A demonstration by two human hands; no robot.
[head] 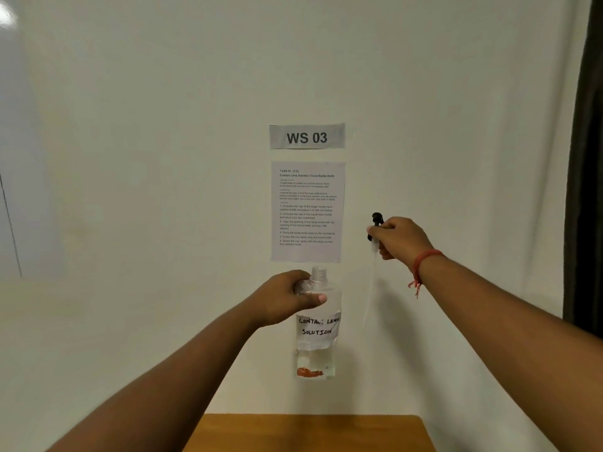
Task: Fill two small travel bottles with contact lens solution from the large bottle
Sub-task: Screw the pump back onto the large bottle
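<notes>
The left hand point(287, 298) grips the large bottle point(316, 324) around its shoulder, fingers curled behind it and the thumb across the front, holding it upright in the air above the far edge of the wooden table point(310, 432). The bottle is clear, its threaded neck point(318, 275) is bare and open, and a white label point(318, 327) on its front reads "CONTACT LENS SOLUTION" in handwriting. A little clear liquid sits near its base, where an orange mark point(309, 372) shows. The right hand point(399, 238), raised higher and off to the right, well apart from the bottle, is closed around a black spray top point(377, 223), whose clear tube point(372, 282) hangs down from the fist. A red thread band point(424, 261) circles the right wrist, with loose ends dangling. On the white wall behind, a sign point(306, 137) reads "WS 03", and just below it hangs a printed instruction sheet point(307, 211); the bottle's neck sits just under the sheet's lower edge. A dark curtain point(585, 158) runs down the right side.
</notes>
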